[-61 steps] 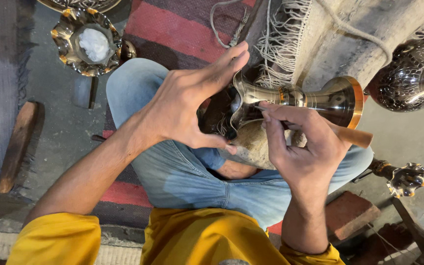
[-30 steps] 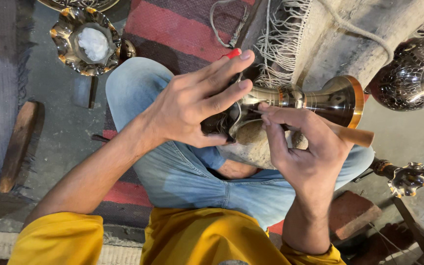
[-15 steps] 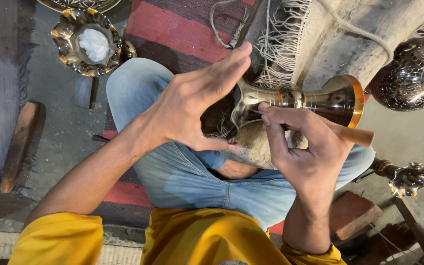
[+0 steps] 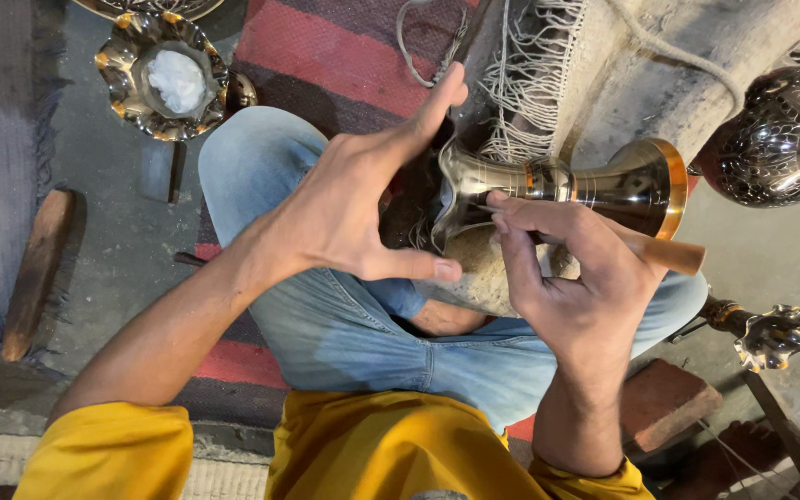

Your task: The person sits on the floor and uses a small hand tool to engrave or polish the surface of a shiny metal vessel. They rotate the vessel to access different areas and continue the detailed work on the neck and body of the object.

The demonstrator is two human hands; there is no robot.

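Notably, the brass vase (image 4: 557,190) lay across the lap, long axis left to right, flared mouth rightward, just beyond the right hand (image 4: 585,287) pinching a wooden-handled tool (image 4: 668,252) against it, while the left hand (image 4: 344,208), fingers spread, steadied its left end.

We see a polished brass goblet-shaped vessel (image 4: 567,185) lying on its side across the lap, its flared gold-rimmed foot pointing right and its darker cup end to the left. It rests on a rounded grey stone (image 4: 488,268). A wooden-handled tool (image 4: 668,252) lies just below its foot.
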